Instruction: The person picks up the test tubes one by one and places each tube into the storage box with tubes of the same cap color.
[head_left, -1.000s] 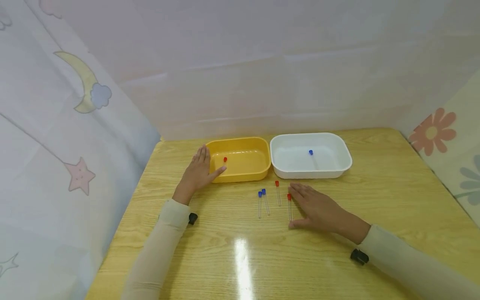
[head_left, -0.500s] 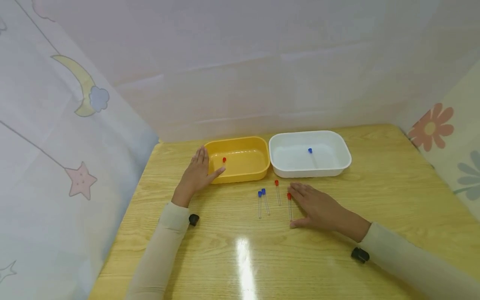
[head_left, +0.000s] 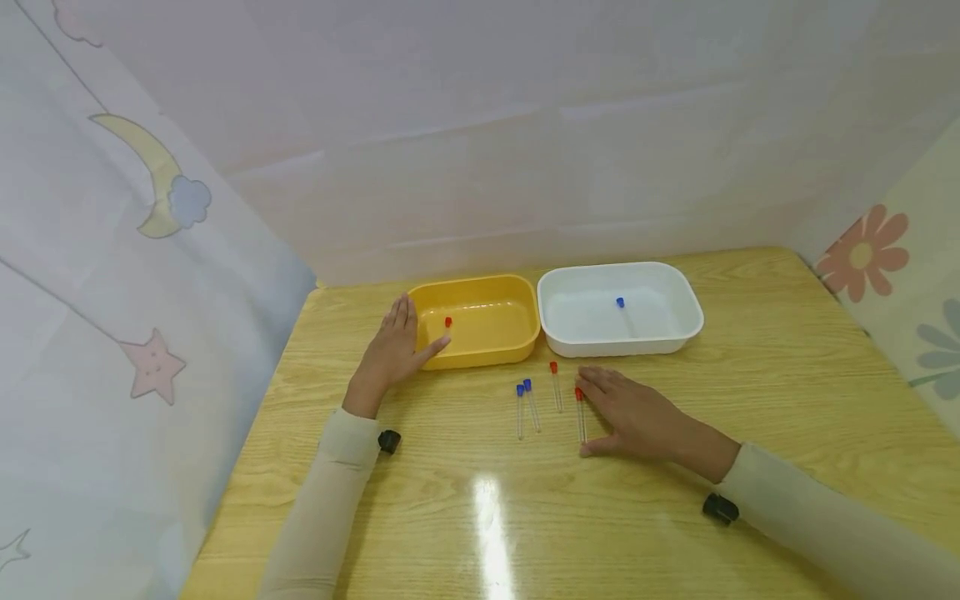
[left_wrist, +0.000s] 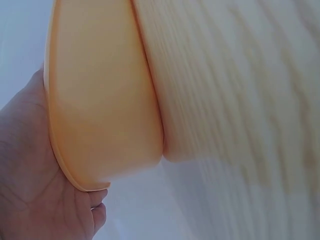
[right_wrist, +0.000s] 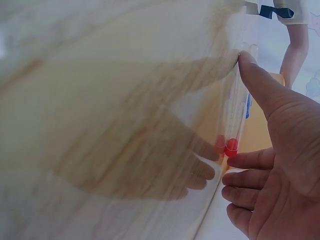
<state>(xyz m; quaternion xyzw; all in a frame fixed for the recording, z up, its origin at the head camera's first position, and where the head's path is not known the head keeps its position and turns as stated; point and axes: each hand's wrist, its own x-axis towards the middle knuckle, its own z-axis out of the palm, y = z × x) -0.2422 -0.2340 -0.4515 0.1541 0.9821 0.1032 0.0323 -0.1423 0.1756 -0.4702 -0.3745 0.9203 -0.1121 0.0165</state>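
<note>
My left hand point(head_left: 390, 348) lies against the left end of a yellow tray point(head_left: 517, 356), fingers straight along its side and thumb over the front rim. One red-capped tube point(head_left: 448, 322) lies inside that tray. My right hand point(head_left: 633, 417) rests on the table, fingers fairly straight, beside a clear tube with a red cap point(head_left: 580, 408). In the right wrist view the index fingertip is at the red cap point(right_wrist: 231, 147) and the thumb tip by the tube's other end. Left of it lie another red-capped tube point(head_left: 556, 386) and two blue-capped tubes point(head_left: 520, 411).
A white tray point(head_left: 615, 346) stands right of the yellow one, with a blue-capped tube point(head_left: 621, 303) in it. Both stand near the back of the wooden table point(head_left: 420, 517). Patterned cloth point(head_left: 480, 167) hangs behind and at the sides.
The head view has shifted slightly. Both hands, the trays and the tubes keep their places.
</note>
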